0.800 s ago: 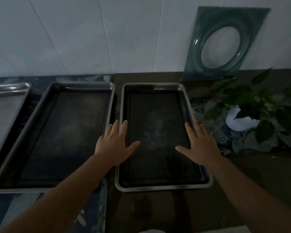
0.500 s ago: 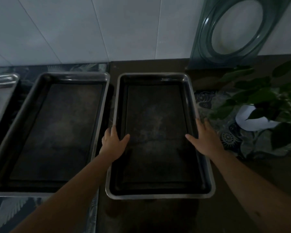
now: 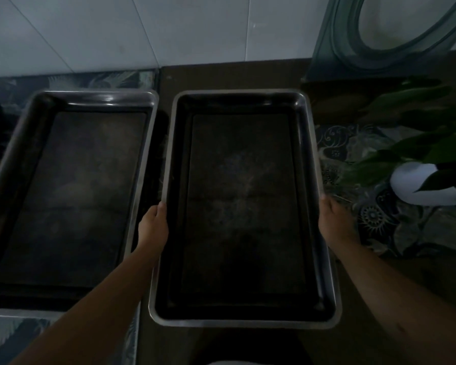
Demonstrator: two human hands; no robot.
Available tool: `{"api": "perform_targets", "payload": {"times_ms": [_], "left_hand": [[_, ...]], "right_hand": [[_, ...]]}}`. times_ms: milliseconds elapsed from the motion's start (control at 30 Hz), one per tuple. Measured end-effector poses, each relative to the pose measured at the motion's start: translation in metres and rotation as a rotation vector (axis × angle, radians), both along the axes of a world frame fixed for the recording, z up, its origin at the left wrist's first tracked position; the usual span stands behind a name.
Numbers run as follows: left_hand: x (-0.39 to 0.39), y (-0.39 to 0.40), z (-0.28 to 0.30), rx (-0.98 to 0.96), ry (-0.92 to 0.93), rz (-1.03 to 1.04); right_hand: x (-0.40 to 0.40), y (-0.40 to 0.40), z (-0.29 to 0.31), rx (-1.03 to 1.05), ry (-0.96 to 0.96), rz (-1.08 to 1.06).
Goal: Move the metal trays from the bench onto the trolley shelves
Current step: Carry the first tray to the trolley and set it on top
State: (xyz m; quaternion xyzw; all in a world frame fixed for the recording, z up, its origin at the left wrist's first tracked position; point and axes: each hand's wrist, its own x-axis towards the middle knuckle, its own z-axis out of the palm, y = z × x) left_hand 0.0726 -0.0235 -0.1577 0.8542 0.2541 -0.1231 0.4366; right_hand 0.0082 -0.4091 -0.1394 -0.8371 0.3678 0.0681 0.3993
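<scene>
Between the two hands lies the metal tray (image 3: 244, 206), a long, shallow rectangular pan with a rolled rim, resting on the dark tabletop (image 3: 419, 285) with its short edge toward the person. The left hand (image 3: 153, 225) holds the long rim on its side, about midway along, with the thumb lying along the top of the rim and the fingers out of sight below the lip. The right hand (image 3: 333, 222) holds the opposite long rim at a matching spot, its fingers likewise tucked under and hidden, so how far they curl cannot be told. Just outside the left hand sits a second tray (image 3: 71, 196) of the same kind, close alongside but not touching the first as far as can be seen. Beyond the right hand stands a potted plant (image 3: 427, 164), near the tray's rim. The tray looks stiff and fairly light for its size, but smooth metal can be slippery and a thin rim bites the fingers; a balanced hold at mid-length on both long sides, as here, should keep it level. The trolley is out of view.
</scene>
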Motion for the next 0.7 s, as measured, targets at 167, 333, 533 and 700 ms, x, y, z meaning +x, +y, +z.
{"api": "perform_targets", "payload": {"times_ms": [167,333,533,700], "left_hand": [[0.004,0.000,0.004,-0.016,0.027,-0.008],[-0.006,0.000,0.012,-0.018,0.001,0.012],[-0.037,0.014,0.034,-0.023,-0.040,0.038],[-0.068,0.032,0.059,-0.051,-0.074,0.079]], "right_hand": [[0.000,-0.003,-0.002,0.039,-0.040,-0.008],[-0.003,-0.005,-0.004,0.110,-0.119,-0.073],[-0.020,-0.005,0.003,0.144,-0.142,-0.077],[-0.033,0.005,0.024,0.156,-0.141,-0.040]]}}
